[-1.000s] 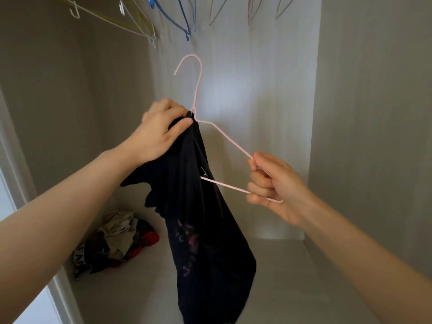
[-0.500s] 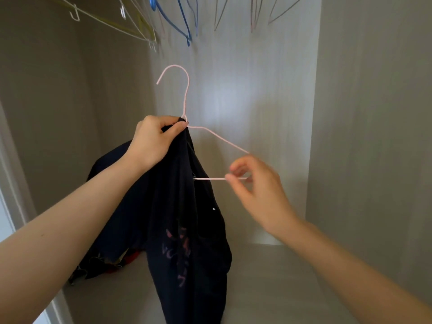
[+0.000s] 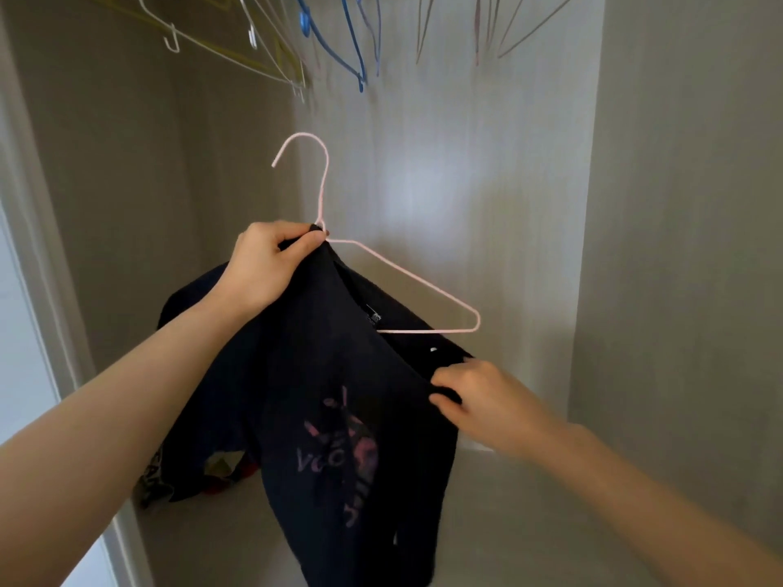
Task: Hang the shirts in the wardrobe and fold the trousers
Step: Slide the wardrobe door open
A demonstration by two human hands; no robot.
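Pale grey wardrobe (image 3: 678, 247) panels close the scene on three sides, with a light floor (image 3: 508, 523) below. Nearest the camera, two bare forearms reach in from the lower corners.

The right hand (image 3: 478, 396) is curled on a fold of the dark shirt (image 3: 296, 374), pinching the cloth between thumb and fingers at the garment's right side. This grip sits just below the free corner of the pink wire hanger (image 3: 413, 276), apart from the wire.

The left hand (image 3: 275, 264) is higher and a little farther in. It is clenched round bunched shirt fabric at the hanger's neck, just under the hook, with the thumb pressed over the cloth.

The shirt hangs from that grip, held in the air above the wardrobe floor, well below the rail's hangers. A pink print shows on its front and a small label (image 3: 373, 317) shows inside the neck opening. Its lower end runs out of view, so contact with the floor cannot be told. The hanger's left arm is hidden under the fabric. Its right arm and part of the bottom bar stand bare outside the shirt, and its hook points up and to the left, hooked on nothing.

Behind the shirt, a pile of clothes (image 3: 216, 466) lies on the floor towards its left edge, mostly hidden. Farther back is the rear wall (image 3: 445, 184). At the top, empty wire hangers (image 3: 351, 48) hang in white, yellow, blue and pale tones.
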